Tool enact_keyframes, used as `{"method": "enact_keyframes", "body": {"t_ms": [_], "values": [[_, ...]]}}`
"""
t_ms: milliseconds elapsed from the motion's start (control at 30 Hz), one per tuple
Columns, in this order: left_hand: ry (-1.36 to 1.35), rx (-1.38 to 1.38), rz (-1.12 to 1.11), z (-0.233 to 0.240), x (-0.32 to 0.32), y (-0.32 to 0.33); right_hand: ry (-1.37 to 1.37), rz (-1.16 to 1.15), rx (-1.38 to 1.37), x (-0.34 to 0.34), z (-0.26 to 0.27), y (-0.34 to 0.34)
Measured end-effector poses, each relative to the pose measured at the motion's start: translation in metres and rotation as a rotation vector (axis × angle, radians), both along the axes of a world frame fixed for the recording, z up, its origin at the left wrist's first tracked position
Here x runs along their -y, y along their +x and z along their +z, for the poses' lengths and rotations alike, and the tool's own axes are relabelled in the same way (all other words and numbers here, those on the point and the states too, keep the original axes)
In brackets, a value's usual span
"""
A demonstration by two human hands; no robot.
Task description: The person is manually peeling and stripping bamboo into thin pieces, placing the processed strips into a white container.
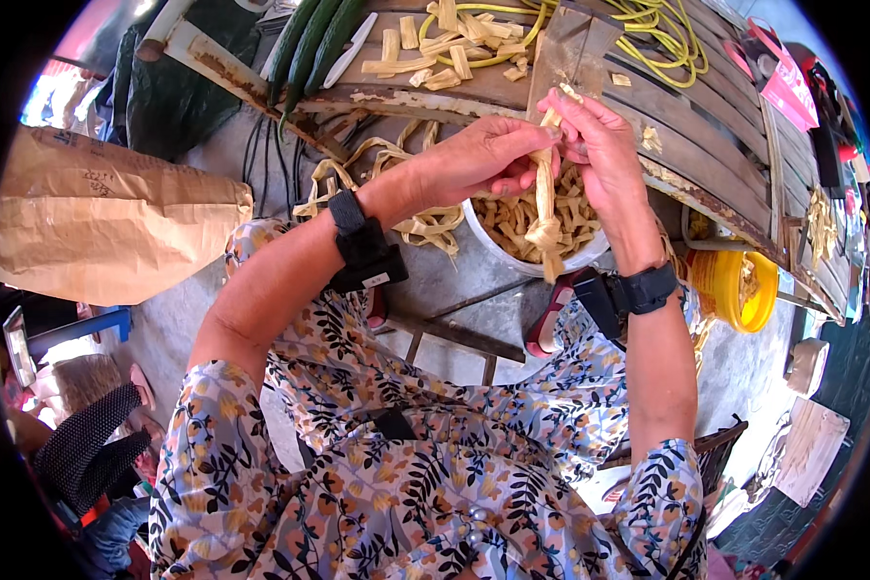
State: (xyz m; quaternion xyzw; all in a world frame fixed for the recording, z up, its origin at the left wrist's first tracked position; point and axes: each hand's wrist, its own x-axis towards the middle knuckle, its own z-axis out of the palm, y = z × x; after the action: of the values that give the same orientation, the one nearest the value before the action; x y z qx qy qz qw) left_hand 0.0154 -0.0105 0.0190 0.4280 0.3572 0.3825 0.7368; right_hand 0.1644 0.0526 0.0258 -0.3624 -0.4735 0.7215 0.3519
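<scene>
My left hand pinches a pale yellow fibrous strip between thumb and fingers. Just beside it, my right hand grips the same strip near its upper end, and a short bit sticks out above the fingers. The strip hangs down to a knot with a frayed tail. Under the hands is a white tub holding many short pieces of similar yellow material. Longer loose strips lie left of the tub, below my left forearm.
A rusty-edged slatted wooden table bears cut pieces, a wooden board, yellow cord, long green cucumbers and a white-handled tool. A yellow bucket lies tilted at right; a brown paper sack is at left.
</scene>
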Motion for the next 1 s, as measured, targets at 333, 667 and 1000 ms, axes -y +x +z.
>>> {"method": "enact_keyframes", "body": {"t_ms": [333,667,1000], "values": [[0.039,-0.184,0.275,-0.004,-0.009,-0.026,0.135,0.220,0.182,0.011,0.008,0.000],[0.035,-0.174,0.221,-0.010,-0.015,-0.042,0.369,0.247,0.294,0.014,-0.006,0.001],[0.063,-0.097,0.193,-0.006,-0.016,-0.047,0.341,0.244,0.291,0.015,-0.005,0.000]]}}
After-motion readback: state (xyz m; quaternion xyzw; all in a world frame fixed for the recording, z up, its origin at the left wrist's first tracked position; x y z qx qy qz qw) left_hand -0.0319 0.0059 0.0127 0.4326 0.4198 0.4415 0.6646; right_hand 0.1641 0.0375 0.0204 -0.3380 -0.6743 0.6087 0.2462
